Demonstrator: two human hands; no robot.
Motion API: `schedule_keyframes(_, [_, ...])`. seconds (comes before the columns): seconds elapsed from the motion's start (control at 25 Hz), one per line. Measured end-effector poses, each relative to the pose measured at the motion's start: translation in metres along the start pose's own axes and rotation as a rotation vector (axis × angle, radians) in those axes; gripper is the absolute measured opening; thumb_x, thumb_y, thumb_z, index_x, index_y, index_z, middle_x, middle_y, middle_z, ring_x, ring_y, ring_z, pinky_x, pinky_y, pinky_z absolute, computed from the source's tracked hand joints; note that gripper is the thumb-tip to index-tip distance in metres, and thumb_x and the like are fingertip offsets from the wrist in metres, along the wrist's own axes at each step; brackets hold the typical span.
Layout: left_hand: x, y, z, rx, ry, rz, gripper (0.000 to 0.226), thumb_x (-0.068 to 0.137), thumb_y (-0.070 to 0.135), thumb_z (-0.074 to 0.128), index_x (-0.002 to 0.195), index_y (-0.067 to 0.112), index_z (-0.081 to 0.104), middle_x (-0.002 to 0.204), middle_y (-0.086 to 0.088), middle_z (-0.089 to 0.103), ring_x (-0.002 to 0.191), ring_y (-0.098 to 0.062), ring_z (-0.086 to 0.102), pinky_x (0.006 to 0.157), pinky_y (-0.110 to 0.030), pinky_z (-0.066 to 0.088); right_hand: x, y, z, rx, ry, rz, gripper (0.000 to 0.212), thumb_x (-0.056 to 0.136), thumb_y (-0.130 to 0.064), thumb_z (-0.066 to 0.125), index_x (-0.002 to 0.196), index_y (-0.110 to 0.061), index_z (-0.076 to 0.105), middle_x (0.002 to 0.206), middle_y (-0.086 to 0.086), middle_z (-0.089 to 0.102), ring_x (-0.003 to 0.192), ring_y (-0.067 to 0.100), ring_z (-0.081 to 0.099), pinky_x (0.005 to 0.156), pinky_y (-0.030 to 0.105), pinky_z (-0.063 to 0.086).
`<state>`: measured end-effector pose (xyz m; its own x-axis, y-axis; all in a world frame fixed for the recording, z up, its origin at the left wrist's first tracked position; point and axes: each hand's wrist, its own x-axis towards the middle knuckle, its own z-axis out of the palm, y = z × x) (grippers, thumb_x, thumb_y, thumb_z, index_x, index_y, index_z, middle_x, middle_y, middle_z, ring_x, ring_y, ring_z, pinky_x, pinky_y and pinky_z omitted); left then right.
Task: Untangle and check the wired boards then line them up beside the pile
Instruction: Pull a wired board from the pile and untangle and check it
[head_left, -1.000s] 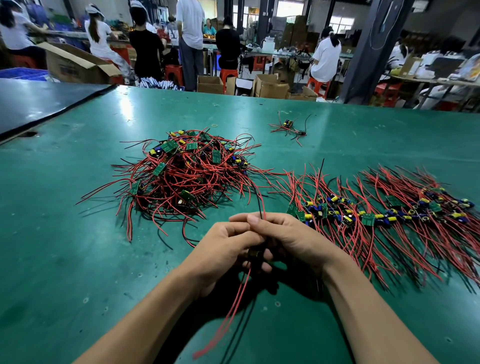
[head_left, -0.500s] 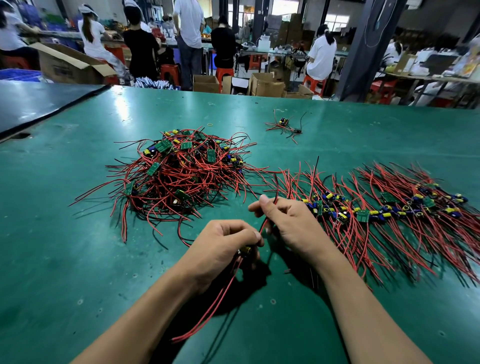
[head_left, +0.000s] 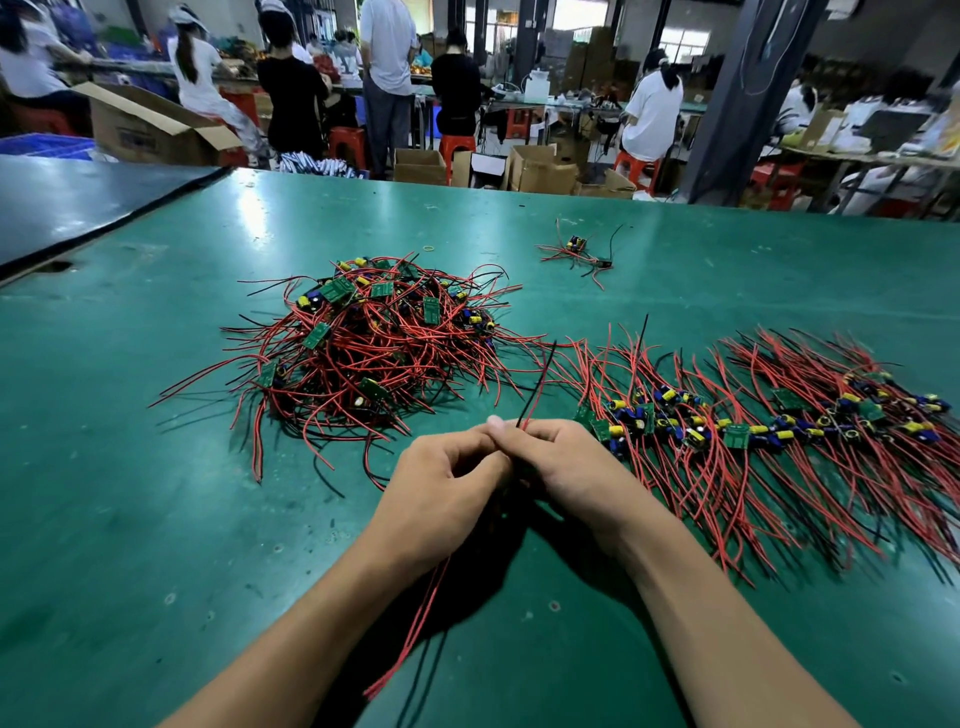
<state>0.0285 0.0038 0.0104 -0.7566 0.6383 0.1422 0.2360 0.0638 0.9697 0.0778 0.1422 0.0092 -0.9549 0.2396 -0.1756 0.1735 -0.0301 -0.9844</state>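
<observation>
Centrally, left hand (head_left: 441, 488) and right hand (head_left: 566, 467), fingers curled round wired board (head_left: 538, 387), red-black leads (head_left: 410, 629) trailing

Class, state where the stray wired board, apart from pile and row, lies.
Head view: the stray wired board lies right of centre on the green table, beyond the tangled pile and the row.
</observation>
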Motion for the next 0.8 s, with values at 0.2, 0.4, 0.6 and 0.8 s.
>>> schedule_keyframes(0.2, [0.001,0.001,-0.003,-0.043,-0.007,-0.045,0.021,0.092,0.007,0.062,0.076,0.008,0.073,0.054,0.006,0.062,0.045,-0.005,0.052,0.048,-0.018,0.040,0.000,-0.004,0.002,0.044,0.086,-0.019,0.040,0.099,-0.043,0.058,0.090,-0.011,0.080,0.078,0.013,0.074,0.061,0.019,0.064,0.055,0.025,0.050])
schedule_keyframes(0.4, [-0.001,-0.002,-0.001,0.007,-0.061,-0.092,0.017,0.090,0.017,0.066,0.076,0.009,0.072,0.050,-0.006,0.054,0.045,-0.017,0.048,0.045,-0.022,0.034,0.006,-0.011,-0.012,0.206,0.320,-0.044,0.050,0.105,-0.042,0.045,0.083,-0.012,0.078,0.079,-0.001,0.074,0.055,0.007,0.058,0.049,0.021,0.048])
schedule_keyframes(0.6, [-0.001,-0.003,-0.003,0.000,-0.098,-0.113,0.017,0.090,0.019,0.066,0.077,0.010,0.072,0.049,-0.008,0.056,0.042,-0.017,0.049,0.044,-0.020,0.035,0.000,-0.020,-0.026,0.575,0.073,0.083,0.066,0.106,-0.048,0.031,0.080,-0.016,0.083,0.084,0.000,0.077,0.065,0.011,0.067,0.063,0.025,0.053])
schedule_keyframes(0.8, [-0.001,-0.002,-0.003,-0.001,-0.092,-0.124,0.017,0.090,0.020,0.065,0.077,0.011,0.073,0.050,-0.010,0.058,0.042,-0.018,0.050,0.044,-0.021,0.035,-0.002,-0.022,-0.030,0.603,0.029,0.093,0.057,0.103,-0.043,0.040,0.080,-0.014,0.082,0.083,0.002,0.076,0.069,0.014,0.070,0.068,0.028,0.055])
